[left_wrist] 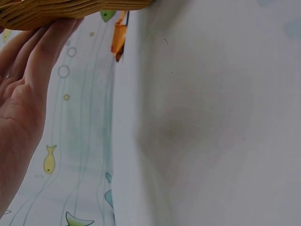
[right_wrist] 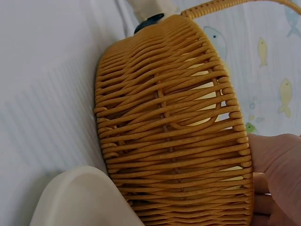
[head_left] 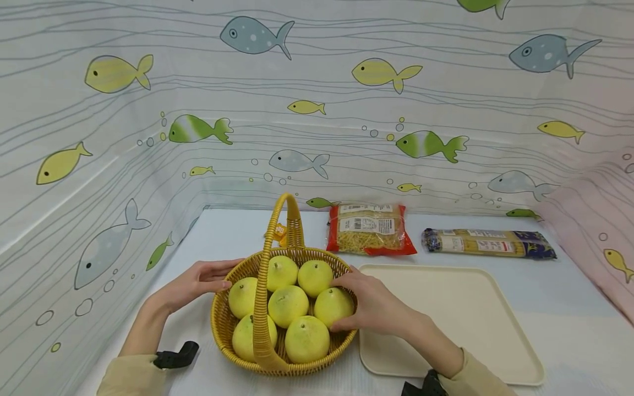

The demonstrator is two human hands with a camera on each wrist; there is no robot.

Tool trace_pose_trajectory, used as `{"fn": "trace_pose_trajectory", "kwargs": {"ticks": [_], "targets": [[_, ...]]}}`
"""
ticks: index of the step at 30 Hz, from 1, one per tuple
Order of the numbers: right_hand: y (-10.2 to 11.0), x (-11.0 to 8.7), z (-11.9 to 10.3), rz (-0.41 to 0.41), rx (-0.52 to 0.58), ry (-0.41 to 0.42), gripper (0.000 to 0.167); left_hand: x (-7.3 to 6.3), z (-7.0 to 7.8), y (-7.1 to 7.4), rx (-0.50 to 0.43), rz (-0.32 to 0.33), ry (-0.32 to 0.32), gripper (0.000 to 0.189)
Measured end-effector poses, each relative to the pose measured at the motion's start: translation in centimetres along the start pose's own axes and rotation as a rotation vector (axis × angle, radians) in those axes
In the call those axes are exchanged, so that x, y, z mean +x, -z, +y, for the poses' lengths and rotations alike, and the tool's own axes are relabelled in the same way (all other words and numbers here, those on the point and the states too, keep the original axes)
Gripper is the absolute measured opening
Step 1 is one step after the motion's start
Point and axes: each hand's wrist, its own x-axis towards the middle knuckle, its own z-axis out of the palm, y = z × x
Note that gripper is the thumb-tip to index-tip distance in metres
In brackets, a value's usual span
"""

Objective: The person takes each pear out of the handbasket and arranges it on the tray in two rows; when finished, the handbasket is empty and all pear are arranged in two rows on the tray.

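A yellow-brown wicker basket (head_left: 221,330) with a tall handle (head_left: 261,308) stands on the table, holding several round yellow-green grapefruits (head_left: 288,306). My left hand (head_left: 210,278) rests against the basket's left side; in the left wrist view its fingers (left_wrist: 44,54) are fairly straight and touch the wicker. Over the right rim reaches my right hand (head_left: 371,301), thumb and fingers curved round the rightmost grapefruit (head_left: 333,308), which still sits in the basket. The right wrist view shows the basket's woven side (right_wrist: 174,127) and part of that hand (right_wrist: 282,174); the fruit's contact is hidden there.
A cream tray (head_left: 446,313) lies just right of the basket. Behind it are a red-edged pasta bag (head_left: 369,228) and a long spaghetti pack (head_left: 487,243). A small orange packet (head_left: 280,234) shows behind the basket. Fish-patterned sheets (head_left: 297,132) wall the table's back and sides.
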Motion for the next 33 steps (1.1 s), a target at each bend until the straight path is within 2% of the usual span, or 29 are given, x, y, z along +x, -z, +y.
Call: {"fn": "trace_pose_trajectory", "kwargs": {"ticks": [11,22,33], "targets": [[-0.18,-0.02,0.24,0.045,-0.049,0.052,0.056,0.14,-0.01,0.18,-0.020,-0.012,-0.015,0.053],[-0.37,-0.14,0.34,0.051,-0.065,0.046,0.057,0.11,0.05,0.30,0.011,0.003,-0.005,0.054],[-0.45,-0.31,0.41,0.047,-0.053,0.060,0.057,-0.03,0.23,-0.09,-0.006,-0.008,0.005,0.055]]}}
